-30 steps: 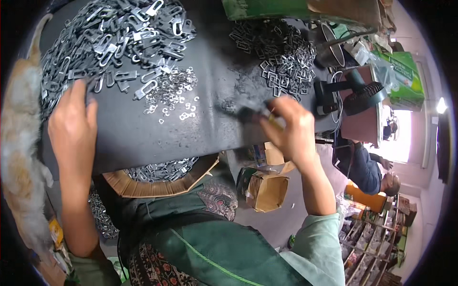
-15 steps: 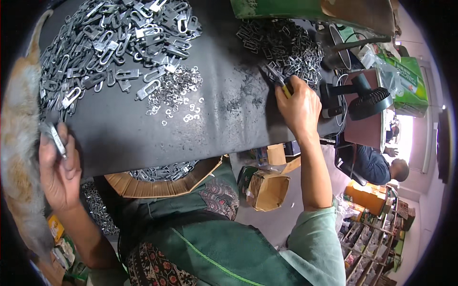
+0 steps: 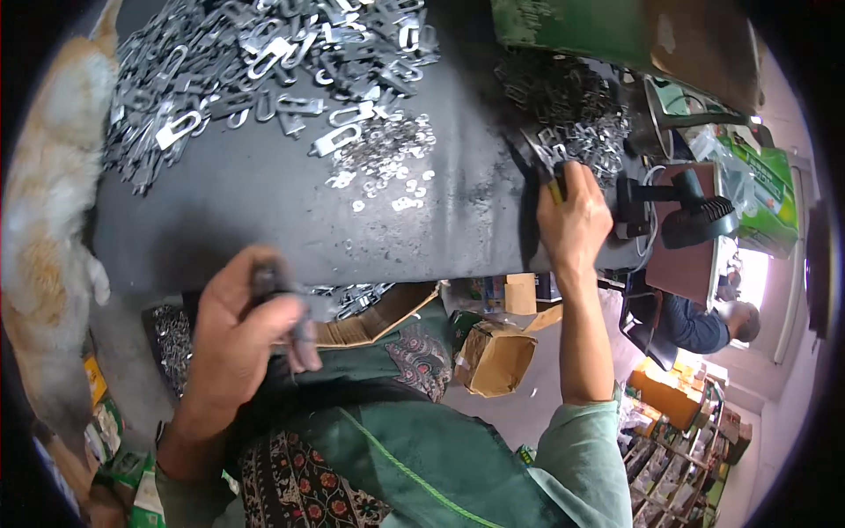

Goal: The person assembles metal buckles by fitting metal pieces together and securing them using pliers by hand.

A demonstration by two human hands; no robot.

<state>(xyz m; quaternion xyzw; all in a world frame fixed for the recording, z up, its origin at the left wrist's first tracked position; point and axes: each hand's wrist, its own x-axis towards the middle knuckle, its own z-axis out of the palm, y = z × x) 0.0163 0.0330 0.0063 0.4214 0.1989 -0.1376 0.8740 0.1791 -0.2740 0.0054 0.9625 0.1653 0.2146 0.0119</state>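
My left hand (image 3: 238, 339) is closed around a flat metal piece (image 3: 319, 306), both smeared by motion, above the near table edge and an open cardboard box (image 3: 383, 321) with similar metal pieces in it. My right hand (image 3: 576, 216) grips pliers with yellow handles (image 3: 556, 189); their slim jaws point away beside a heap of small dark and silvery metal parts (image 3: 590, 132). A large pile of looped metal pieces (image 3: 264, 62) covers the far left of the table, with small silvery rings (image 3: 378, 154) scattered at its right edge.
An orange-and-white cat (image 3: 53, 220) stretches along the left table edge. A green box (image 3: 572, 31) stands at the far right. Right of the table are a black fan (image 3: 695, 216) and a seated person (image 3: 695, 321). Another cardboard box (image 3: 493, 361) sits on the floor.
My left hand has swung from the left table edge rightward and nearer, over the cardboard box, still holding metal. My right hand stays by the small parts with the pliers. The view has shifted.
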